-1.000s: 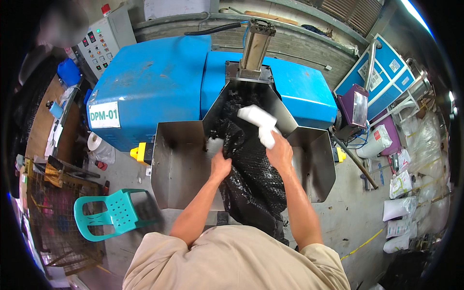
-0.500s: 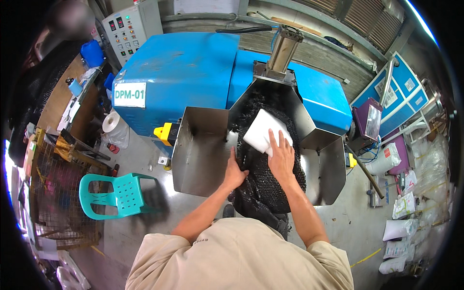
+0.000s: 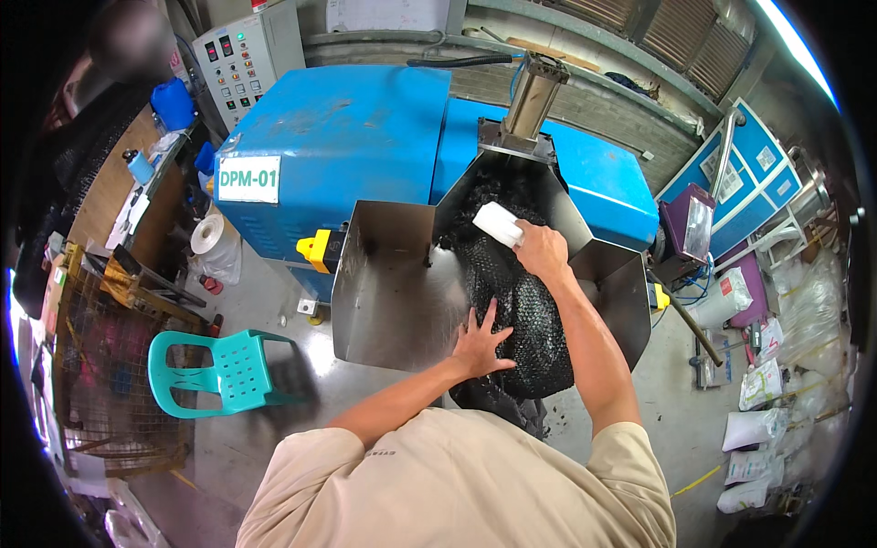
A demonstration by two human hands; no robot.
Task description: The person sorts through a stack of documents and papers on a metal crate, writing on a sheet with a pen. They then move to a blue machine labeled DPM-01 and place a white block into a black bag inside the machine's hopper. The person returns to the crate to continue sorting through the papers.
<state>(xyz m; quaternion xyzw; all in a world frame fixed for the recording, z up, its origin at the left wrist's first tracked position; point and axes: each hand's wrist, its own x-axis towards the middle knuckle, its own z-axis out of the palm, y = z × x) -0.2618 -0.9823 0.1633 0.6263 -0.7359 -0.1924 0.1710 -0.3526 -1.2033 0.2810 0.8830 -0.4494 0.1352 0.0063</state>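
Black mesh material [image 3: 532,333] lies heaped in the middle of a metal feed trough [image 3: 388,297], with its near end hanging over the front edge. My left hand [image 3: 479,347] rests on the mesh's near left part, fingers spread. Farther in, my right hand [image 3: 546,253] is closed round the near right end of a white rectangular block [image 3: 499,223]. The block is tilted, a narrow side showing, above the mesh at the mouth of the machine. Whether it touches the mesh I cannot tell.
The blue machine [image 3: 347,128] carries an upright metal cylinder [image 3: 534,96] behind the trough. Yellow-topped switches [image 3: 315,248] flank it. A green plastic chair [image 3: 219,370] stands at the left, near a wire cage [image 3: 114,384]. A metal bar [image 3: 699,333] slants out at the right.
The white block has gone from lying broad side up under my right fingers to being tilted in my grasp. My left hand has moved from the mesh's left edge onto it, fingers spreading.
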